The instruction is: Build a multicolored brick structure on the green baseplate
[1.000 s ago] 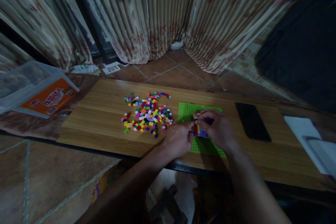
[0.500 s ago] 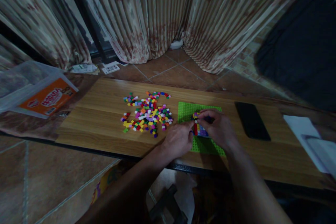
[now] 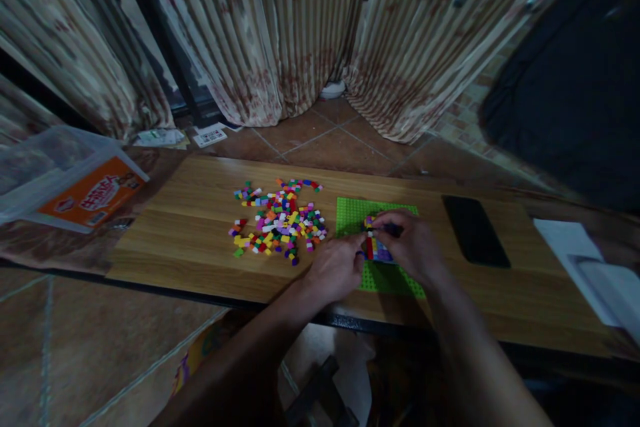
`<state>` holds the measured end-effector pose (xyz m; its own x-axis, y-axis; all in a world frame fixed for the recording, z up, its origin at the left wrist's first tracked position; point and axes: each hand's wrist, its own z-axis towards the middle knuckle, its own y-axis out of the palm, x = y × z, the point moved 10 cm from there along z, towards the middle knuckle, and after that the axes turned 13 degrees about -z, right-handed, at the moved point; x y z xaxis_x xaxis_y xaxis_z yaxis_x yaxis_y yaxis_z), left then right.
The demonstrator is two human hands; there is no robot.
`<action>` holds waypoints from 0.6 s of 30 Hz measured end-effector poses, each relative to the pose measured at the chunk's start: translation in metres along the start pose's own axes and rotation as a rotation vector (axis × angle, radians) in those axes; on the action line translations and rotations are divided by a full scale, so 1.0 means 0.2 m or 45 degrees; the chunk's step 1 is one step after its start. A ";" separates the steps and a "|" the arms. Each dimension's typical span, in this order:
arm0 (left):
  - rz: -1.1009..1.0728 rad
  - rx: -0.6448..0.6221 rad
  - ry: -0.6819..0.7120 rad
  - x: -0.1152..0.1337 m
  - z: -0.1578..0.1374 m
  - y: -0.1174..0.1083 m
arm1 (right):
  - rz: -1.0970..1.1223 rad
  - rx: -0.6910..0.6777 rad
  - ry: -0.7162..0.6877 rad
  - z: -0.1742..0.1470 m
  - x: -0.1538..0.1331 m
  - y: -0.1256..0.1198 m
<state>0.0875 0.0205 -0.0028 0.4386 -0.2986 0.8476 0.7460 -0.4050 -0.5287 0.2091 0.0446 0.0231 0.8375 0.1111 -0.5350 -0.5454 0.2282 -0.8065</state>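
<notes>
A green studded baseplate (image 3: 350,211) lies on the table, with a block of joined toy bricks (image 3: 379,252) in red, yellow, blue and purple on it. My left hand (image 3: 336,268) is at the left side of these bricks, index finger stretched to their top and the other fingers curled. From the right, my right hand (image 3: 411,244) pinches at the same spot, its thumb and index fingertip close to the left fingertip. A small toy brick appears to be in that pinch, mostly covered by the fingers. Loose toy bricks (image 3: 285,220) are spread left of the baseplate.
The wooden table (image 3: 170,233) bears a black phone-like slab (image 3: 475,230) right of the baseplate and white paper (image 3: 567,247) at the right end. A clear plastic box (image 3: 65,167) with an orange label stands at the left. Striped curtains (image 3: 240,33) hang behind.
The whole view has shifted slightly. Both hands stay together at the bricks on the baseplate, with hardly any change in their pose.
</notes>
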 end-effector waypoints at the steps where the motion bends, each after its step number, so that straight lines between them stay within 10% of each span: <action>1: -0.025 0.004 -0.006 0.00 0.00 -0.01 | 0.008 -0.007 -0.001 0.00 0.00 0.00; 18: -0.805 0.318 -0.181 -0.19 0.03 -0.11 | -0.058 0.063 -0.203 -0.06 -0.16 -0.07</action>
<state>0.0579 0.0467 -0.0233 -0.0694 0.0524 0.9962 0.9654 -0.2479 0.0802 0.1905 0.0264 0.0491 0.8579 0.2506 -0.4486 -0.5081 0.2834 -0.8134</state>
